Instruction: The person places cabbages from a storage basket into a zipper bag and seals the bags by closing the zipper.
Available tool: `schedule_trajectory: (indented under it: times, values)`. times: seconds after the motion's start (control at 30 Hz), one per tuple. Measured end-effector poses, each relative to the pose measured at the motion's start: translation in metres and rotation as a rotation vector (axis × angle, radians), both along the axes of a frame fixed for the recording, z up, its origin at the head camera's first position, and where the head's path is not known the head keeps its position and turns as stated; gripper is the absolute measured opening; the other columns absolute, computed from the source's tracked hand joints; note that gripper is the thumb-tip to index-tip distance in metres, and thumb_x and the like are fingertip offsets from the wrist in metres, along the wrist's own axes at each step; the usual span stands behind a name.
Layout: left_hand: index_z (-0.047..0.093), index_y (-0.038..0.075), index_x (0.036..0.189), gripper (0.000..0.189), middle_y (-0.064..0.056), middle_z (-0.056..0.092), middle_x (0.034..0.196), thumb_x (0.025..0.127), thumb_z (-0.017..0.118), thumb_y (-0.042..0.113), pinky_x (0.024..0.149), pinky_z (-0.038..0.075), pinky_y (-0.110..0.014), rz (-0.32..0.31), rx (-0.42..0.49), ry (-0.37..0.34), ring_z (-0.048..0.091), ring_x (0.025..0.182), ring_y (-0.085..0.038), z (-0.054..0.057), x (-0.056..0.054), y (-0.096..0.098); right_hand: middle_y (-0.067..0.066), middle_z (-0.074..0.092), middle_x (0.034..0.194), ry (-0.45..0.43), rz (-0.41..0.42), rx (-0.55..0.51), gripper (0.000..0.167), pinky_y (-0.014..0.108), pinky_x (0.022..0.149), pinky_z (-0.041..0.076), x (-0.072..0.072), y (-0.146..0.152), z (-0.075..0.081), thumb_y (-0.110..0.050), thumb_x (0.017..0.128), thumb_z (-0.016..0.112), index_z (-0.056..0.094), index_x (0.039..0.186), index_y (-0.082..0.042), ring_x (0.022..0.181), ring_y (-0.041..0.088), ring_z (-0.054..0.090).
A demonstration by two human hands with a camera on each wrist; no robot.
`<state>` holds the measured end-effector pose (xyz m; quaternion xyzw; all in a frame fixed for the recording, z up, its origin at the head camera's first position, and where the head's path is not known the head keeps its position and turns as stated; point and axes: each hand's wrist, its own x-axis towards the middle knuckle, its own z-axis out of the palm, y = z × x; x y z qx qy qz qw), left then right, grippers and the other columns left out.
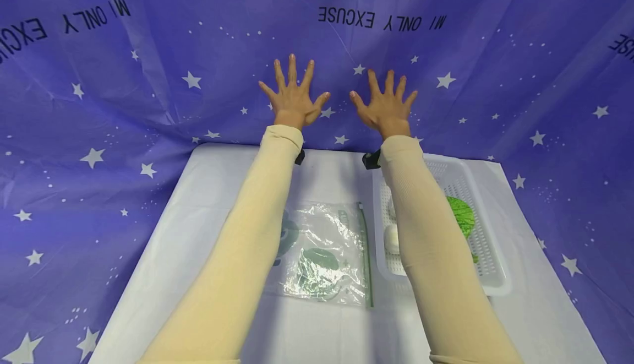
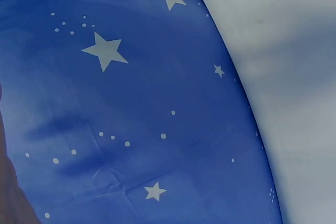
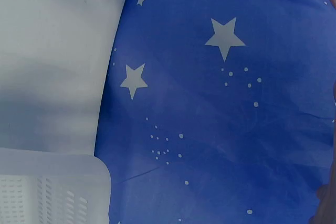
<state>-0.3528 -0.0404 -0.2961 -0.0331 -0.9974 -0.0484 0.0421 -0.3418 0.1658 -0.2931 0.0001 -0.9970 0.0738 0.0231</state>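
Both arms reach forward past the far edge of the table in the head view. The left hand (image 1: 292, 97) has its fingers spread and holds nothing. Beside it, the right hand (image 1: 385, 105) is spread the same way, also holding nothing. Below the arms lies a clear zip bag (image 1: 342, 243) with green print, its left part hidden by the left sleeve. Under the right forearm stands a white plastic basket (image 1: 487, 243). Inside are a green leafy vegetable (image 1: 462, 215) and a whitish round item (image 1: 392, 239), both partly covered by the sleeve.
A white-covered table (image 1: 317, 179) carries the bag and basket. Behind and around it hangs a blue-purple cloth (image 1: 223, 94) with stars and lettering. In the right wrist view, the basket's corner (image 3: 100, 182) sits near the table edge.
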Motion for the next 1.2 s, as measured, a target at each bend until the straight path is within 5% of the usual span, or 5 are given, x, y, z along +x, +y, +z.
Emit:
schedule_trajectory:
  times: [0.2,0.37,0.53,0.87,1.2]
  values:
    - [-0.028,0.038,0.147,0.076,-0.007,-0.036,0.153,0.097,0.022,0.066,0.103,-0.004,-0.074,-0.044,0.027,-0.006,-0.031,0.138,-0.039,-0.003,0.005,0.012,0.013,-0.020,0.160,0.011,0.022,-0.015,0.080,0.067,0.106,-0.012,0.002,0.000,0.000,-0.077,0.090,0.009,-0.015,0.154,-0.036,0.142,0.042,-0.021]
    - [-0.001,0.030,0.158,0.078,-0.020,0.012,0.159,0.098,0.046,0.047,0.106,0.026,-0.062,-0.139,0.055,0.105,0.016,0.142,-0.043,-0.017,0.028,0.043,0.012,-0.015,0.161,0.044,0.071,-0.026,0.076,0.065,0.108,-0.010,0.006,-0.003,0.005,-0.073,0.093,0.012,-0.012,0.155,-0.035,0.144,0.041,-0.015]
    - [0.035,0.013,0.139,0.062,-0.014,0.048,0.124,0.087,0.064,0.030,0.071,0.048,-0.042,-0.205,0.224,0.075,0.055,0.095,-0.030,-0.067,0.083,0.075,0.013,-0.005,0.163,0.080,0.152,-0.044,0.073,0.065,0.110,-0.005,0.022,-0.004,0.003,-0.067,0.097,0.018,-0.004,0.157,-0.033,0.146,0.042,-0.004]
    - [0.043,0.013,0.113,0.047,-0.002,0.057,0.075,0.080,0.073,0.029,0.046,0.041,-0.034,-0.281,0.494,-0.254,0.054,0.056,-0.017,-0.204,0.185,0.097,0.019,0.017,0.160,0.005,0.314,-0.188,0.066,0.071,0.107,0.004,0.090,0.021,-0.055,-0.056,0.102,0.030,0.016,0.158,-0.025,0.143,0.047,0.014]
    - [0.047,0.015,0.106,0.068,-0.002,0.048,0.082,0.068,0.071,0.067,0.057,0.035,-0.036,-0.198,0.212,-0.149,0.045,0.069,-0.022,-0.235,0.220,0.102,0.024,0.027,0.155,-0.036,0.331,-0.287,0.059,0.074,0.103,0.012,0.150,0.065,-0.099,-0.043,0.104,0.038,0.027,0.155,-0.015,0.141,0.044,0.023]
